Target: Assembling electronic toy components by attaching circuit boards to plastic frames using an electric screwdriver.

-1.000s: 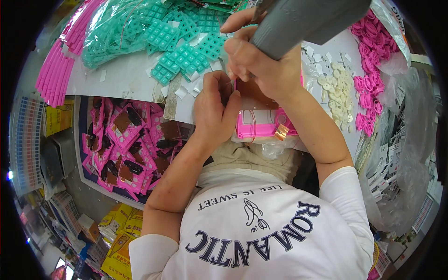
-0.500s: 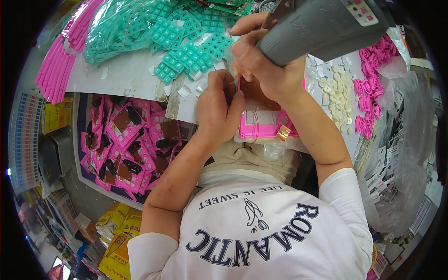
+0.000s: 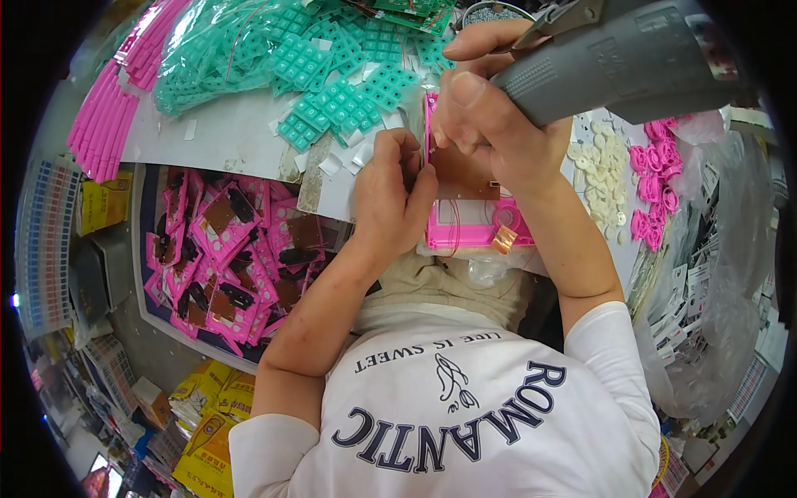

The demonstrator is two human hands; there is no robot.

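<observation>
While the left hand (image 3: pixel 390 203) pinches the pink casing (image 3: pixel 473 224), the right hand (image 3: pixel 490 124) clasps a grey power screwdriver (image 3: pixel 614 62) above it.

The grey power tool (image 3: pixel 614 58) is now seen shifted further to the right and upward than in the earlier pictures, with its body lying more level across the top of the view. The right hand (image 3: pixel 490 124) gripping it is raised with it. More of the pink plastic case (image 3: pixel 473 224) is uncovered than before, and its brown board (image 3: pixel 461 170) is now exposed between the hands. The left hand (image 3: pixel 394 199) is moved slightly lower, its fingers (image 3: pixel 407 162) now pressed at the case's left edge.
</observation>
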